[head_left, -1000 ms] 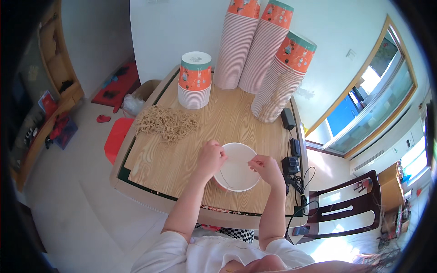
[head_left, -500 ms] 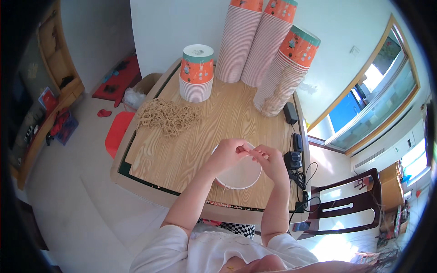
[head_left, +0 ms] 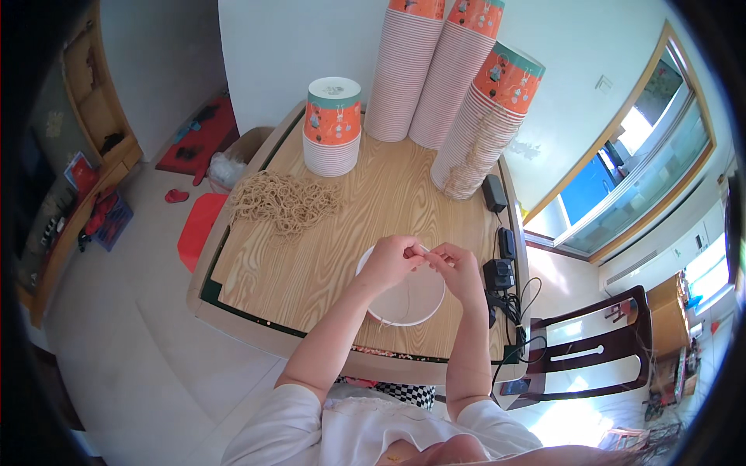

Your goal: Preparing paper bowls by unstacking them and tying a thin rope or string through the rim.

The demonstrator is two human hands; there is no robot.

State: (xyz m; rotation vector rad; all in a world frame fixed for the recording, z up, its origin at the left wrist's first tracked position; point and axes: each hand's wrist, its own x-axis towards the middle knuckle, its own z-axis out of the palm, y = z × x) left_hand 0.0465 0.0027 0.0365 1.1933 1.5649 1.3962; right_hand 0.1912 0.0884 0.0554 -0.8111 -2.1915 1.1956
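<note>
your left hand point(head_left: 391, 262) and right hand point(head_left: 458, 268) meet fingertip to fingertip, both pinched shut on something too thin to make out, directly over the far rim of the white paper bowl point(head_left: 404, 299), which sits mouth-up at the table's point(head_left: 311, 256) near edge.

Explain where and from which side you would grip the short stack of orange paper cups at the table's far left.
Probably grip the short stack of orange paper cups around its orange side wall from above and in front. It stands upside down with the flat base on top, so no rim opens upward. The string pile lies just before it, so reach over that.
</note>
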